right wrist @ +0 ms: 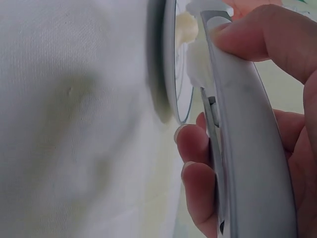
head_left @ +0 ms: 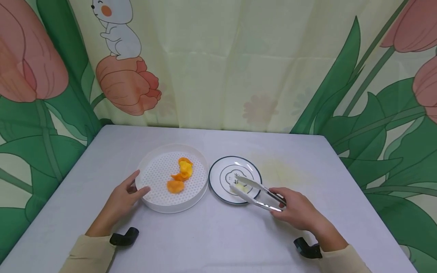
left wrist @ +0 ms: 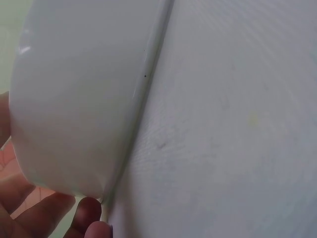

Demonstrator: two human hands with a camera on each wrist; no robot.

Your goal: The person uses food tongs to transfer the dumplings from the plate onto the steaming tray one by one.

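With its thumb over the rim, my left hand (head_left: 119, 200) grips the near-left edge of a round white perforated tray (head_left: 155, 184). In the left wrist view, the fingers lie along the outside of its wall (left wrist: 84, 99). Several thin, curled orange and yellow pieces (head_left: 184, 170) lie right of the tray's middle. My right hand (head_left: 299, 209) holds metal tongs (head_left: 261, 204) with white tips, thumb on one arm and fingers on the other. The spread tips reach over a white plate (head_left: 218, 175) with a dark rim, on either side of a pale yellow piece (head_left: 241, 187).
Tray and plate stand side by side, almost touching, on a table with a white cloth (head_left: 225, 235). A faint yellowish stain (head_left: 280, 170) marks the cloth right of the plate. Behind the table hangs a curtain (head_left: 218, 76) printed with tulips.
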